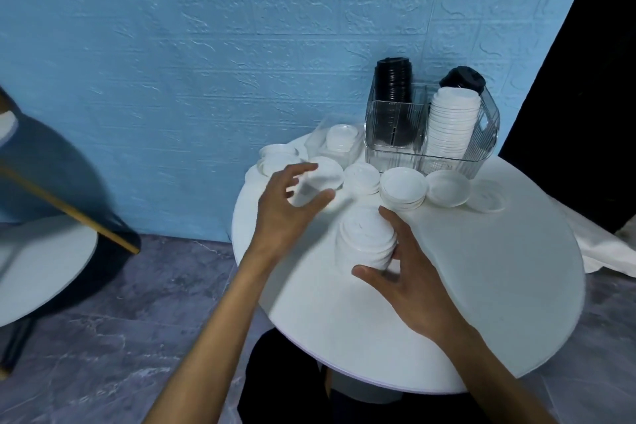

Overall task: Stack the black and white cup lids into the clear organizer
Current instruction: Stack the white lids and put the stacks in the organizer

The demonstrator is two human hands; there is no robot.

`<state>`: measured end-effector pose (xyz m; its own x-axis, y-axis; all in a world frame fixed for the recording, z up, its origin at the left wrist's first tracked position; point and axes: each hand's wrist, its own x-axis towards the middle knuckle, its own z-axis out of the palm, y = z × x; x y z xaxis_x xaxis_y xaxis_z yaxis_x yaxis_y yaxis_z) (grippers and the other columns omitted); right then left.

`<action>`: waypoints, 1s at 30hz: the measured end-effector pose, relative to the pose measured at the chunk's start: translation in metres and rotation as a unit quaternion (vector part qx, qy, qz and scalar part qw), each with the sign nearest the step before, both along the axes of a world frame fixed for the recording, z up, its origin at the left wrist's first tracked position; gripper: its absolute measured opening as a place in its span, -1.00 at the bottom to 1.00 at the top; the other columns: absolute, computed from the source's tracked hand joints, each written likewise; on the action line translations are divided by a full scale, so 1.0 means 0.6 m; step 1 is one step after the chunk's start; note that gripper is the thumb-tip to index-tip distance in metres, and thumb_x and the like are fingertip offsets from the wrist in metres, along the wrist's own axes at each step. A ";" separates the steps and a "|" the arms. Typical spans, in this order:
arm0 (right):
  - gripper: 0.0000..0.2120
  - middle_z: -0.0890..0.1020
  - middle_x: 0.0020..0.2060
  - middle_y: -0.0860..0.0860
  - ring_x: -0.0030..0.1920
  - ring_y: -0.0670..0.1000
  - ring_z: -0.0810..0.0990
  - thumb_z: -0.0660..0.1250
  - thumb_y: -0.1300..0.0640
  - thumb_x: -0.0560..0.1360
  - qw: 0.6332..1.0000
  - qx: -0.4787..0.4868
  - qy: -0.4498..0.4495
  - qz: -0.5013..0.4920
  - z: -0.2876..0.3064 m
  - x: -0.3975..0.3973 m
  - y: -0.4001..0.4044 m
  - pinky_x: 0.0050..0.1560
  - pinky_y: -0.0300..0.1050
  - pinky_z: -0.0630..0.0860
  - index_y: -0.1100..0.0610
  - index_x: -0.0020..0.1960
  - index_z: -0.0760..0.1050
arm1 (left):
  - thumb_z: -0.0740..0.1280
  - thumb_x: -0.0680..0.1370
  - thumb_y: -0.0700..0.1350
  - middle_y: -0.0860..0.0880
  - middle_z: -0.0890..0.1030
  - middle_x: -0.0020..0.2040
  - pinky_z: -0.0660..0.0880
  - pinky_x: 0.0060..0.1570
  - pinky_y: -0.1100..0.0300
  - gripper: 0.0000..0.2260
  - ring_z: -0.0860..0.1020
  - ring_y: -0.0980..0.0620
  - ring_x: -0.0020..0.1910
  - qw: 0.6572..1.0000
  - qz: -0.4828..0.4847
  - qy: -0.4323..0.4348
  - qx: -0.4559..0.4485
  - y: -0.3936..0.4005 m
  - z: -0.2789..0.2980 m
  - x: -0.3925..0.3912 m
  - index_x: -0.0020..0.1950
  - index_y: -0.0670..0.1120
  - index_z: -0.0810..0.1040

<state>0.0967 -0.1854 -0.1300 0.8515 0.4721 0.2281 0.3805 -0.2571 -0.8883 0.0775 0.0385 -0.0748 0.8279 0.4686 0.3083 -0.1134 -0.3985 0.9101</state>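
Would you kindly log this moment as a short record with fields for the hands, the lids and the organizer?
left hand: open, fingers spread above a loose white lid, holding nothing
right hand: grips a held stack of white lids
organizer: clear, at the table's far edge by the blue wall
organizer contents: black stack in left compartment, white stack in right, a black lid behind it
loose lids: short pile and singles in front of the organizer
table: round, white
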 end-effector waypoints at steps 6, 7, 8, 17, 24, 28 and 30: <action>-0.17 0.38 0.39 -0.38 0.35 -0.13 0.47 0.59 -0.05 0.38 1.000 0.005 0.005 0.001 -0.001 0.000 0.000 0.25 -0.01 0.59 -0.43 0.45 0.18 | 0.59 0.36 0.24 0.02 0.23 0.58 0.12 0.52 -0.07 -0.29 0.18 -0.10 0.56 0.971 0.141 0.159 0.108 0.107 -0.020 0.100 0.46 0.31 0.40; -0.17 0.38 0.39 -0.38 0.35 -0.13 0.47 0.59 -0.06 0.38 1.000 0.004 0.004 0.000 -0.001 0.000 0.001 0.26 -0.01 0.59 -0.42 0.45 0.18 | 0.58 0.34 0.29 0.03 0.16 0.62 0.07 0.54 -0.08 -0.24 0.13 -0.09 0.59 0.968 0.128 0.185 0.111 0.115 -0.023 0.110 0.48 0.35 0.36; -0.16 0.38 0.40 -0.38 0.36 -0.13 0.47 0.59 -0.06 0.38 1.000 0.004 0.004 0.000 -0.001 0.000 0.001 0.26 0.00 0.58 -0.42 0.46 0.18 | 0.57 0.32 0.33 0.04 0.12 0.64 0.04 0.56 -0.09 -0.21 0.10 -0.09 0.61 0.964 0.116 0.208 0.118 0.122 -0.026 0.118 0.49 0.37 0.33; -0.15 0.36 0.42 -0.38 0.35 -0.13 0.48 0.60 -0.05 0.38 1.000 0.006 0.006 0.002 -0.002 0.003 0.001 0.29 0.07 0.56 -0.38 0.48 0.19 | 0.52 0.33 0.40 0.03 0.34 0.57 0.12 0.53 -0.02 -0.29 0.24 -0.06 0.58 0.955 0.062 0.237 0.170 0.150 -0.044 0.134 0.45 0.32 0.46; -0.15 0.38 0.43 -0.35 0.36 -0.11 0.48 0.60 -0.05 0.37 1.000 0.014 0.012 0.006 -0.003 0.003 0.000 0.29 0.09 0.56 -0.36 0.48 0.20 | 0.36 0.17 0.55 0.12 0.49 0.41 0.27 0.53 -0.08 -0.25 0.40 0.03 0.48 0.973 0.008 0.172 0.156 0.129 -0.053 0.102 0.31 0.32 0.57; -0.15 0.37 0.44 -0.34 0.36 -0.10 0.48 0.60 -0.03 0.38 1.000 0.019 0.013 0.002 -0.003 0.001 0.000 0.27 0.09 0.57 -0.35 0.49 0.20 | 0.39 0.23 0.52 0.19 0.49 0.33 0.31 0.50 -0.10 -0.34 0.42 0.10 0.43 0.973 -0.036 0.157 0.167 0.101 -0.065 0.072 0.30 0.36 0.56; -0.15 0.38 0.44 -0.32 0.37 -0.09 0.48 0.61 -0.01 0.37 1.000 0.021 0.013 -0.001 -0.004 -0.001 -0.003 0.26 0.07 0.58 -0.35 0.49 0.20 | 0.40 0.22 0.52 0.21 0.50 0.29 0.34 0.48 -0.06 -0.33 0.45 0.12 0.40 0.972 -0.048 0.146 0.175 0.083 -0.066 0.055 0.29 0.35 0.57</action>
